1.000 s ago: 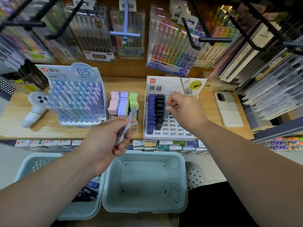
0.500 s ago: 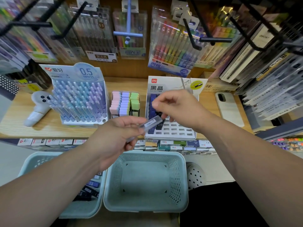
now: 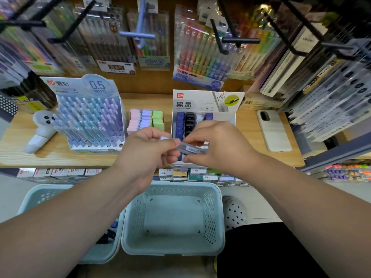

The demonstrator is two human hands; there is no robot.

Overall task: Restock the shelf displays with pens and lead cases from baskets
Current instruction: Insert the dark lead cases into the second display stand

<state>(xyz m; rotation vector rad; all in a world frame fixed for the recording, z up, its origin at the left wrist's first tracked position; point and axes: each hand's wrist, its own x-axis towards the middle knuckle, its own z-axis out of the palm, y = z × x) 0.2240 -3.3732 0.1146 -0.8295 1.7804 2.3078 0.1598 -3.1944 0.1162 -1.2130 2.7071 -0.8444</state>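
Observation:
A clear lead case (image 3: 190,148) lies between my two hands, in front of the lead case display (image 3: 202,109). My left hand (image 3: 146,153) grips one or more such cases, and my right hand (image 3: 218,145) pinches the free end of the clear one. The display holds columns of blue, black and pale cases; my hands hide its lower rows. The pen display (image 3: 90,121), marked 0.5 mm, stands full of pastel pens to the left. Below the shelf, the middle basket (image 3: 214,217) shows a bare floor, and the left basket (image 3: 32,199) holds dark cases near my left forearm.
Pastel erasers (image 3: 146,119) sit between the two displays. A white phone (image 3: 274,131) lies on the wooden shelf (image 3: 50,155) at right, a white handheld device (image 3: 41,131) at left. Hanging pen packs on black hooks crowd the space above.
My right hand left the display grid and came to the case held by my left hand. Both hands now meet in front of the lead case display.

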